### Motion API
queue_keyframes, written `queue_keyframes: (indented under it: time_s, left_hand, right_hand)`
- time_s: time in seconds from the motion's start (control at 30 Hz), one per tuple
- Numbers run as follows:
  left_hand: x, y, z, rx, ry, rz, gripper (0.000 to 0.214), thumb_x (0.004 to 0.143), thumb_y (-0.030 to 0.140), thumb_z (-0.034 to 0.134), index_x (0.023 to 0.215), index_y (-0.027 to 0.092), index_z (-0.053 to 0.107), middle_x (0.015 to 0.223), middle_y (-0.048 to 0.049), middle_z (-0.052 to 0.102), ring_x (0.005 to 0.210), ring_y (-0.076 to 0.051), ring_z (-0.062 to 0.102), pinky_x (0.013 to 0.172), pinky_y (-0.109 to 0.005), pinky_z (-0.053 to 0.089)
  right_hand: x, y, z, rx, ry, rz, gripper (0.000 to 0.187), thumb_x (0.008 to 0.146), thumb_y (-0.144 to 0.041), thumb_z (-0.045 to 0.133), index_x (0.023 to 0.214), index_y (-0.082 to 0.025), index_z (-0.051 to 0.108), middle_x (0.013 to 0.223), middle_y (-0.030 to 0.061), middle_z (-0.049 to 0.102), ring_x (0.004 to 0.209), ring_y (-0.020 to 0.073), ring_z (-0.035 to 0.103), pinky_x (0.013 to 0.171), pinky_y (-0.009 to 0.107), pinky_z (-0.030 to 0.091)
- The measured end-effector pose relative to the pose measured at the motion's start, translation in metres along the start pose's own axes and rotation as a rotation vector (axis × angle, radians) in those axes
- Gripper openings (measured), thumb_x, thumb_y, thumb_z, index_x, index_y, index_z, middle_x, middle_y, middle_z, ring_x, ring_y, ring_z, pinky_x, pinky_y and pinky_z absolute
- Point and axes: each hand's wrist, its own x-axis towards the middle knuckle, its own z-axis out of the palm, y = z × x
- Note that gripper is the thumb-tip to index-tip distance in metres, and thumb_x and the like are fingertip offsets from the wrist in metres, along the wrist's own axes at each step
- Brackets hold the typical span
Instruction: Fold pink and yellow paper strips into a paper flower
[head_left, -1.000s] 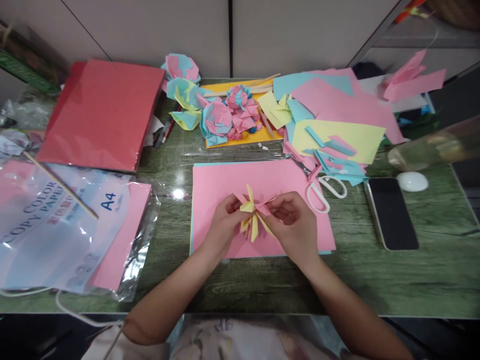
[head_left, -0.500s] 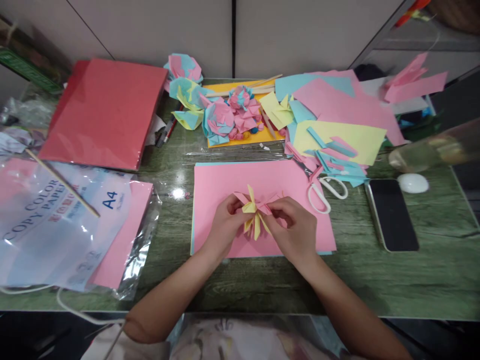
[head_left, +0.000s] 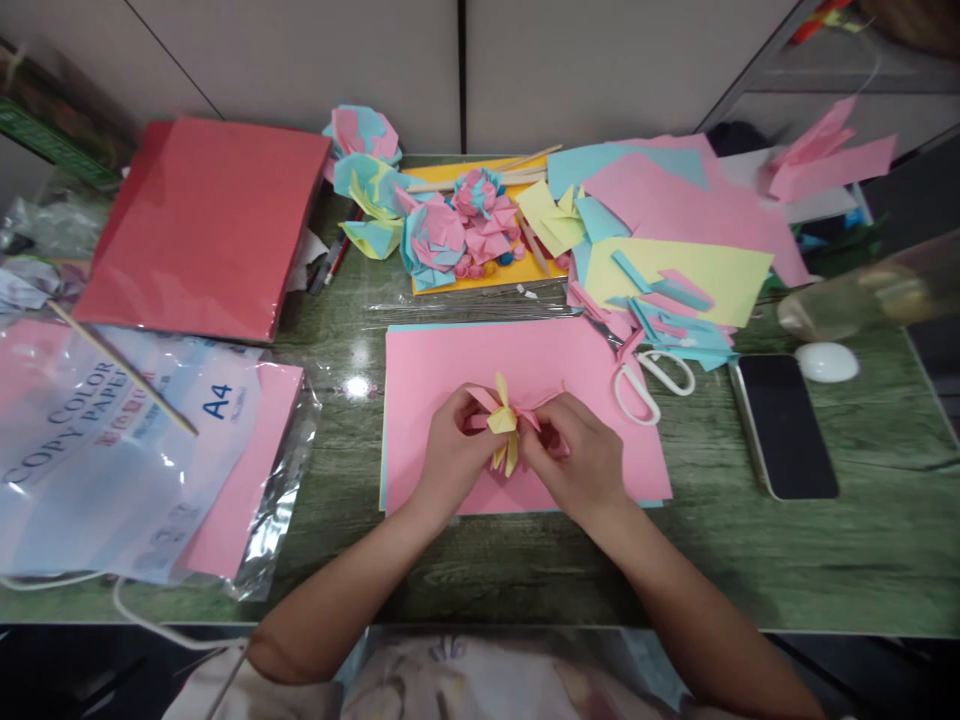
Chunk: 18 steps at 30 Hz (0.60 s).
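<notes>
A small folded paper piece [head_left: 503,420] of yellow and pink flaps is pinched between both hands over a pink sheet [head_left: 570,355] lying on the green table. My left hand [head_left: 452,450] grips its left side with fingers curled. On the right side, my right hand [head_left: 576,458] is closed around its pink flaps. Yellow tips stick out above and below the fingers.
White-handled scissors [head_left: 651,384] and a black phone [head_left: 784,425] lie right of the sheet. Finished paper flowers [head_left: 457,225] and loose coloured sheets [head_left: 675,230] fill the back. A red paper pack [head_left: 202,225] and an A4 colour paper bag [head_left: 112,440] sit at the left.
Both hands have drawn closer together around the folded piece, squeezing its flaps inward; the yellow lower tips show less than before.
</notes>
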Motion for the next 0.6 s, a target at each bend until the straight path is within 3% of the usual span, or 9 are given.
queue_keyframes:
  time_s: [0.13,0.37,0.6]
  left_hand:
    - [0.000,0.002,0.000,-0.005,-0.017,-0.032,0.016,0.061,0.011,0.064,0.069,0.016,0.052,0.067,0.0035,0.053,0.058,-0.008,0.049,0.052,-0.019,0.038]
    - [0.002,0.006,-0.007,-0.069,-0.067,-0.127,0.012,0.063,0.011,0.057,0.074,0.015,0.054,0.068,0.0031,0.052,0.060,-0.009,0.048,0.055,-0.020,0.038]
    - [0.008,0.013,-0.012,-0.136,-0.166,-0.310,0.015,0.058,0.011,0.057,0.072,0.013,0.055,0.067,0.0014,0.054,0.060,-0.010,0.051,0.055,-0.021,0.038]
  right_hand:
    - [-0.001,0.001,0.001,-0.002,0.027,-0.001,0.015,0.074,-0.021,0.054,0.061,-0.019,0.046,0.058,-0.0042,0.047,0.051,0.0076,0.045,0.049,0.020,0.034]
    - [0.007,0.001,-0.012,0.202,-0.124,0.016,0.005,0.074,-0.015,0.054,0.073,-0.019,0.056,0.068,-0.0018,0.058,0.061,0.0096,0.053,0.057,0.021,0.041]
    - [0.003,0.006,-0.010,0.168,-0.013,-0.126,0.004,0.075,-0.016,0.055,0.076,-0.019,0.057,0.071,-0.0007,0.059,0.059,0.0081,0.053,0.057,0.020,0.043]
